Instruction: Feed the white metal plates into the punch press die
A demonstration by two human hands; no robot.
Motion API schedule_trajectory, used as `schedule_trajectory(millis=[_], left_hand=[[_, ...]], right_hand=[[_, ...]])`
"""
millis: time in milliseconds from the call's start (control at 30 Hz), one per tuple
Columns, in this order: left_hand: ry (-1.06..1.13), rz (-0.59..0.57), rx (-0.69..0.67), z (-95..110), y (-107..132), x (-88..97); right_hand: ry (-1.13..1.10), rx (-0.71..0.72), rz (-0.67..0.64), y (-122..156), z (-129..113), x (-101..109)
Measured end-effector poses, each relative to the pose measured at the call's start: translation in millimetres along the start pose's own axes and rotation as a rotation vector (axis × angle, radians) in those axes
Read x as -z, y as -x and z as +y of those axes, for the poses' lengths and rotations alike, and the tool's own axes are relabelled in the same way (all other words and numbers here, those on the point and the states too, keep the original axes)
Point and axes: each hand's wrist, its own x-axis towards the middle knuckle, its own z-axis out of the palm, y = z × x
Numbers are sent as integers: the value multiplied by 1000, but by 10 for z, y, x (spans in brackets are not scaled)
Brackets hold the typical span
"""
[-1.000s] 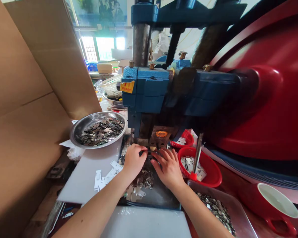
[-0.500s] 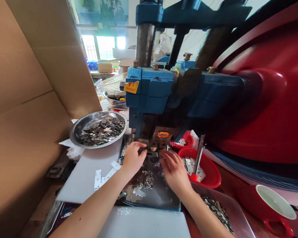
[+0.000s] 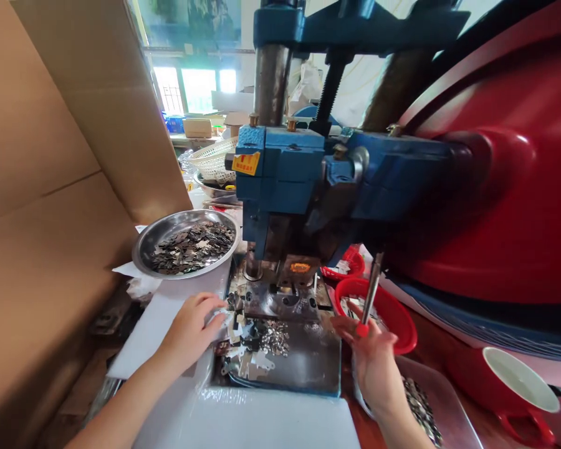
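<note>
My left hand [image 3: 191, 327] lies on a white board [image 3: 163, 340], fingers flat over a few white flat metal blanks [image 3: 219, 313] at the board's right edge. My right hand [image 3: 371, 362] is closed round the red tip of a metal lever [image 3: 368, 290] that rises to the right of the press. Between my hands stands the blue press [image 3: 280, 168]; its die block with an orange label [image 3: 300, 267] sits low over the steel die bed [image 3: 280, 302]. Loose metal pieces [image 3: 273, 340] lie on the tray in front of the bed.
A steel bowl [image 3: 144, 246] of dark metal scraps stands at the left. A red basket [image 3: 402, 318] with white blanks and a smaller red basket [image 3: 346, 268] sit right of the die. A clear tray [image 3: 449, 405] of small parts and a red mug [image 3: 518, 386] are nearer right. Cardboard [image 3: 51, 187] walls off the left.
Both hands have drawn back from the die: the left to the white blanks on the board, the right to the lever's red tip. The die block has come down.
</note>
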Motion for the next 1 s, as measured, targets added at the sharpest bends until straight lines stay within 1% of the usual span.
schedule_trajectory(millis=[67,100,167,233,267,300,367,400,467,567,600,667,700,733,767,800,867,900,933,1000], left_hand=[[-64,-65,1,-138,120,105],[-94,-100,4,-193,176,151],[-160,-167,29,-267,267,226],[-216,-219,82,-298,324,270],[-229,-240,117,-301,340,280],[-230,-257,156,-298,350,283],[-189,-288,236,-289,357,276],[-155,-295,268,-287,359,267],[-94,-293,308,-294,364,246],[-60,-274,310,-314,384,224],[-58,-270,299,-315,392,221],[-50,-275,268,-302,403,222],[-50,-288,260,-287,404,223],[-53,-306,260,-269,402,225],[-59,-326,264,-249,397,226],[-67,-342,272,-228,390,226],[-77,-358,272,-192,377,224],[-79,-360,263,-178,374,223],[-81,-360,254,-167,375,221],[-84,-356,241,-153,383,215]], right_hand=[[4,-52,0,-65,27,-46],[64,-70,-8,-112,20,-95],[257,-45,-58,-238,-29,-254],[414,68,-161,-386,-98,-470],[495,98,-215,-456,-130,-578],[541,107,-241,-517,-157,-672],[582,100,-255,-596,-190,-776],[580,89,-236,-613,-197,-771],[575,74,-183,-604,-198,-633],[549,38,-44,-508,-172,-202],[505,5,64,-460,-157,-51],[521,-65,237,-341,-120,167],[548,-80,271,-274,-101,213],[585,-63,244,-205,-86,211],[625,-10,154,-136,-76,164],[666,78,12,-71,-75,81],[772,321,-347,36,-100,-139],[850,417,-451,73,-123,-248],[925,490,-524,100,-147,-343],[1043,562,-573,121,-182,-469]])
